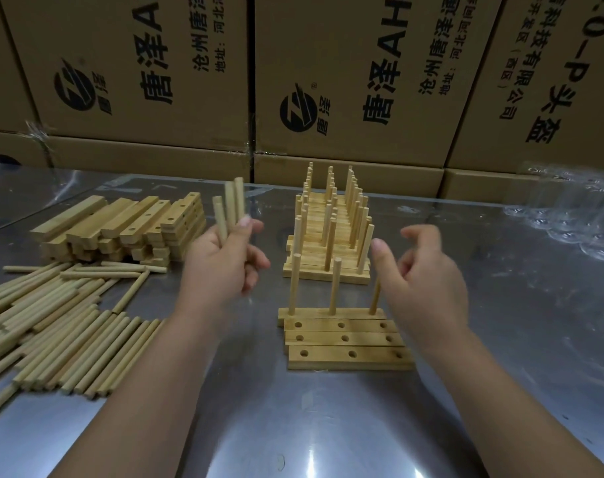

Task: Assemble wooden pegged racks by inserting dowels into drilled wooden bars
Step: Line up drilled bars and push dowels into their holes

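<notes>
Cardboard boxes (pixel 149 81) wall off the back of a shiny tabletop (pixel 328 426). Left grip (pixel 224 263) is clutching three dowels (pixel 229 208) upright. Right grip (pixel 421 277) hangs loose and empty beside the far bar (pixel 314 312) of four drilled bars (pixel 345 339) mid-table, and that one's already carrying three pegs (pixel 335 284).

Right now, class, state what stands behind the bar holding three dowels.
A stack of finished racks, then cardboard boxes. The right hand covers part of that bar's rightmost dowel.
</notes>
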